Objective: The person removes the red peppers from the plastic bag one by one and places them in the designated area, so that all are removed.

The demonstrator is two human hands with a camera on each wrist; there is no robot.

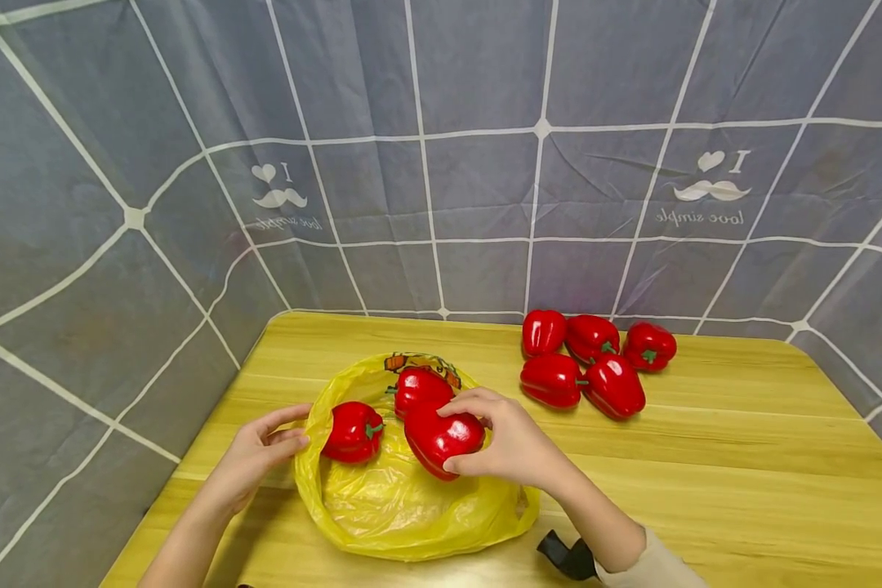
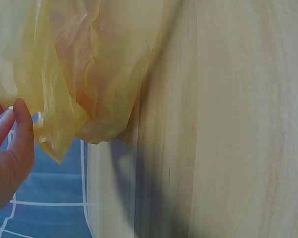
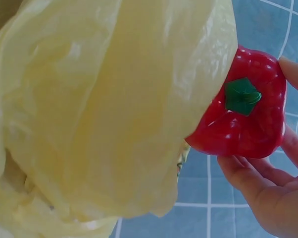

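Note:
A yellow plastic bag (image 1: 404,506) stands on the table with its mouth spread wide. My left hand (image 1: 257,453) pinches the left side of its rim, and the left wrist view shows the fingertips (image 2: 21,106) at the thin film. Over the bag's mouth my right hand (image 1: 510,437) grips a red bell pepper (image 1: 441,441) between thumb and fingers. From the right wrist, that pepper's green stem (image 3: 242,96) shows beside the bag wall. Inside the bag lie two more red peppers, one at the left (image 1: 354,433) and one at the back (image 1: 420,388), partly hidden by the held one.
Several red bell peppers (image 1: 551,380) sit in a group at the back right of the wooden table (image 1: 742,457). A black strap (image 1: 567,555) is near the right wrist. Grey checked cloth (image 1: 478,188) hangs behind and along the sides.

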